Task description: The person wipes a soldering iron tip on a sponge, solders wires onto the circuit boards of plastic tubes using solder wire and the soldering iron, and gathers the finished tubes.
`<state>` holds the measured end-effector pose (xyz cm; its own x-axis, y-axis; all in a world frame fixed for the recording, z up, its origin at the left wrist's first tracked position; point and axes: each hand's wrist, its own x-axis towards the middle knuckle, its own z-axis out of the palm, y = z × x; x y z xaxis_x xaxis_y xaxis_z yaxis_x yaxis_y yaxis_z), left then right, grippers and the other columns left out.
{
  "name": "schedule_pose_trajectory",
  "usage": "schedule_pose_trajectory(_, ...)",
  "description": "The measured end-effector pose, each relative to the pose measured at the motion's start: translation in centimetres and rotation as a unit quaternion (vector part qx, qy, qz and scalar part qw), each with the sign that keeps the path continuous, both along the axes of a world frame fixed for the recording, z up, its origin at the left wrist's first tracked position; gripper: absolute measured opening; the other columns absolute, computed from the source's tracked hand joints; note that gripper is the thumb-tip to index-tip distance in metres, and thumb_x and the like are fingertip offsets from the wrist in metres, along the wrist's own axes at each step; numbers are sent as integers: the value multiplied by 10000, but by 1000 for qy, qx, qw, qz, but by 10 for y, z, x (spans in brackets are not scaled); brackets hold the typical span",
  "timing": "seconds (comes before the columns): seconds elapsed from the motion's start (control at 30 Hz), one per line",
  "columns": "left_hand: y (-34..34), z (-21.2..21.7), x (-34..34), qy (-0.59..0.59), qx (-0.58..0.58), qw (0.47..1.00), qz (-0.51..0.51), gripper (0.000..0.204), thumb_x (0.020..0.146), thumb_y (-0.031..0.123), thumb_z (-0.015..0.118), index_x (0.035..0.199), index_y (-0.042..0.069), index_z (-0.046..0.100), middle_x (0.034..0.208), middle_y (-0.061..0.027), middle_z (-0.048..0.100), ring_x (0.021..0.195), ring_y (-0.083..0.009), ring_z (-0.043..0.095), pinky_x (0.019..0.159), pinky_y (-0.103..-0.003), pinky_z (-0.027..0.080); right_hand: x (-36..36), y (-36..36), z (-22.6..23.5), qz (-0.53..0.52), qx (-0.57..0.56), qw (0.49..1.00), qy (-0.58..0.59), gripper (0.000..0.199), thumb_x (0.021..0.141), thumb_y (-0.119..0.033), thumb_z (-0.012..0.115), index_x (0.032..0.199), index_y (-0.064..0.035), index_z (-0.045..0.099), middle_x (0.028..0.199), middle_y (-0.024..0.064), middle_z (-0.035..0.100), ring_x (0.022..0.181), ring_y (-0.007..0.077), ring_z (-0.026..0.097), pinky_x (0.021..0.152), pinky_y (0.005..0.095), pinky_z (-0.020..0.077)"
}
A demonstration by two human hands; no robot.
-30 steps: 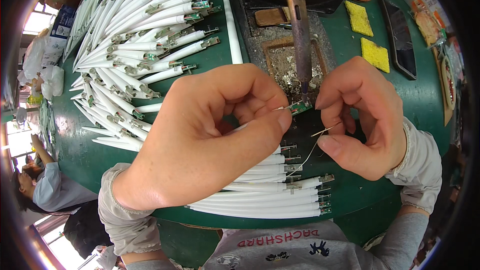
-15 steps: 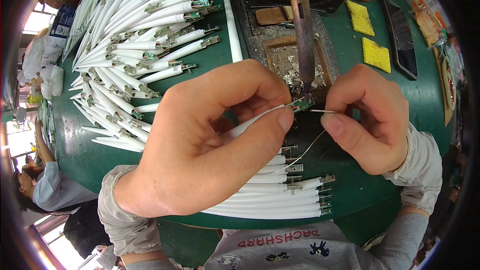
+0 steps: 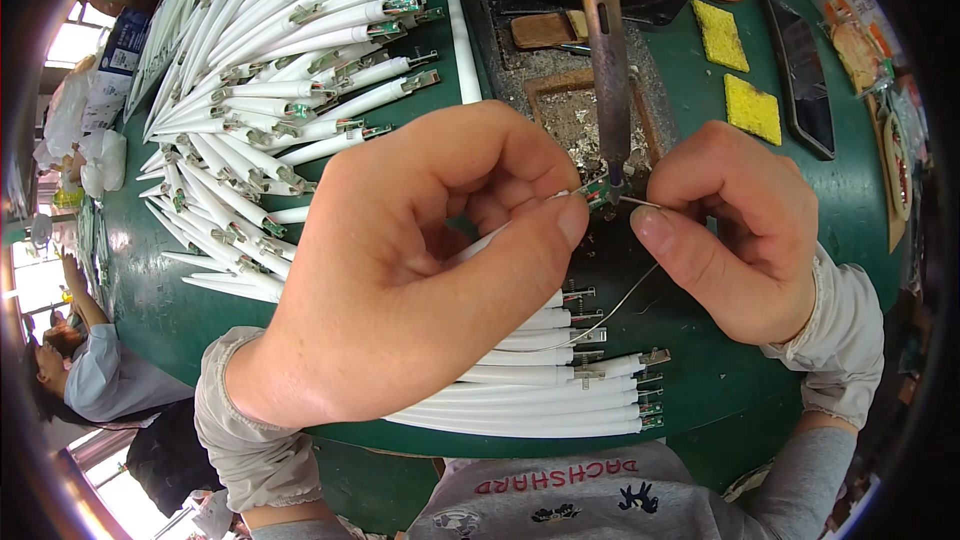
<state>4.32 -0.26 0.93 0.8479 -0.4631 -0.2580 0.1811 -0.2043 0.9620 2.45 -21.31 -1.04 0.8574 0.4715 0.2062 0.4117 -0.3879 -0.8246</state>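
Note:
Pinched between thumb and fingers of my left hand (image 3: 420,270) is a white tapered stick, its small green circuit board (image 3: 600,194) poking out past the fingertips. That board sits at the tip of a soldering iron (image 3: 612,90), which points downward from the top. My right hand (image 3: 735,230) pinches a thin solder wire (image 3: 640,202), its end close to the iron tip and the board. The wire's slack (image 3: 632,290) curves down to the left. Below my left hand lies a row of white sticks (image 3: 540,410) with metal clips and boards at their right ends.
A large heap of similar white sticks (image 3: 250,100) covers the left of the green table (image 3: 720,380). Under the iron is a tray (image 3: 655,120) with solder scraps. Two yellow sponges (image 3: 752,108) and a black phone (image 3: 800,80) lie at right. Another person (image 3: 110,370) sits far left.
My left hand has shifted slightly up, bringing the board closer under the iron tip. My right hand has moved a little left and up, so the wire end now reaches the tip.

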Motion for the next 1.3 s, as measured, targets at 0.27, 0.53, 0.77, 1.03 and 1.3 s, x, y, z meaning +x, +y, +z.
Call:
schedule_pose_trajectory(0.27, -3, 3, -1, 63, -46, 997, 25, 124, 824, 88, 581, 899, 6, 527, 672, -33, 552, 514, -32, 437, 437, -164, 309, -1, 0, 0, 1, 20, 1000, 13, 89, 800, -40, 598, 803, 5, 522, 748, 55, 495, 604, 98, 448, 534, 216, 360)
schedule_pose_trajectory(0.53, -2, 5, 3, 98, -49, 994, 26, 110, 826, 99, 566, 885, 11, 540, 667, -34, 556, 508, -32, 440, 428, -160, 308, -2, 1, 1, -3, 41, 997, 58, 100, 808, -48, 584, 840, 12, 510, 767, 51, 481, 614, 85, 452, 539, 206, 363)
schedule_pose_trajectory(0.77, 1, 3, 3, 96, -16, 995, 25, 117, 823, 113, 583, 865, 10, 546, 673, -26, 560, 513, -33, 443, 430, -161, 306, -5, 3, 5, -30, 101, 979, 177, 126, 822, -41, 550, 897, 19, 470, 824, 50, 458, 624, 62, 451, 558, 188, 370)
schedule_pose_trajectory(1.03, 3, -4, -2, -44, 24, 999, -20, 152, 809, 95, 605, 886, -17, 538, 709, -21, 556, 593, -40, 461, 507, -174, 331, -4, 2, 3, -9, 36, 995, 91, 104, 818, -6, 542, 886, 24, 470, 834, 60, 457, 634, 64, 452, 569, 189, 378)
schedule_pose_trajectory(1.3, 2, -4, -1, -75, 15, 997, -17, 161, 803, 81, 606, 898, -26, 533, 742, -36, 557, 620, -57, 476, 523, -183, 342, -4, 0, 0, 1, 61, 996, 61, 111, 814, 6, 544, 895, 29, 471, 844, 69, 460, 641, 69, 454, 571, 192, 389)
